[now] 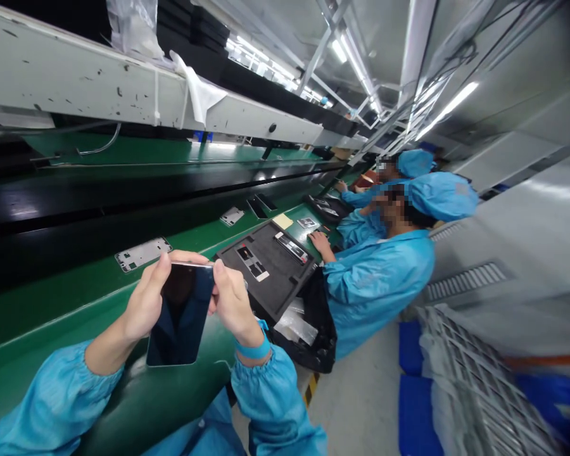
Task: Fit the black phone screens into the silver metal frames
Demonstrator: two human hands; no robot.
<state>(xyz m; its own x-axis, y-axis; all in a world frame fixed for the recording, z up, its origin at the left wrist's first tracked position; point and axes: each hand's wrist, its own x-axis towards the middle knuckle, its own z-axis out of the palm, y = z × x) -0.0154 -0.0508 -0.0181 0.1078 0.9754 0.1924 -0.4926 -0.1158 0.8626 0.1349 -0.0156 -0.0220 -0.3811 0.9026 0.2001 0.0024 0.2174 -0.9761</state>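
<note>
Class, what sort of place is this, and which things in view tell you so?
Probably an electronics workshop: the left hand and right hand hold a phone-like device, a dark tray holds flat parts, and a co-worker wears a blue cap and smock.

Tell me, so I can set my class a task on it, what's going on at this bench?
A person holds a dark phone by its far end, the left hand at one corner and the right hand at the other. A pale plate lies on the green bench beyond the left hand. To the right is a dark tray with parts in it. Past that, a co-worker in blue has one hand beside the tray.
</note>
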